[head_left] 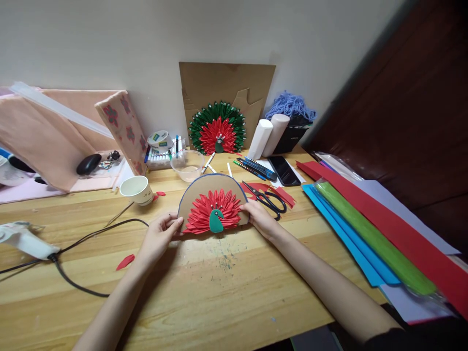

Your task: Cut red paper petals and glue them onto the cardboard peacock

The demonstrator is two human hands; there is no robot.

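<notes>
A half-round cardboard piece (204,185) with a blue line along its curved edge is held up over the table. Fixed on it is a peacock of red paper feathers (199,212) with a green head and body (216,222). My left hand (161,231) pinches the lower left corner, thumb in front. My right hand (260,218) grips the right edge, its other fingers partly hidden behind the cardboard. Just beyond the right hand, black-handled scissors (268,199) lie on red paper scraps (287,196).
Behind stands a cardboard sheet (226,80) bearing a green and red peacock (219,129). A paper cup (136,190), clear bowl (188,165), pens (254,168) and phone (284,170) sit around. At left is a corded white glue gun (31,240); coloured paper (369,214) is stacked right.
</notes>
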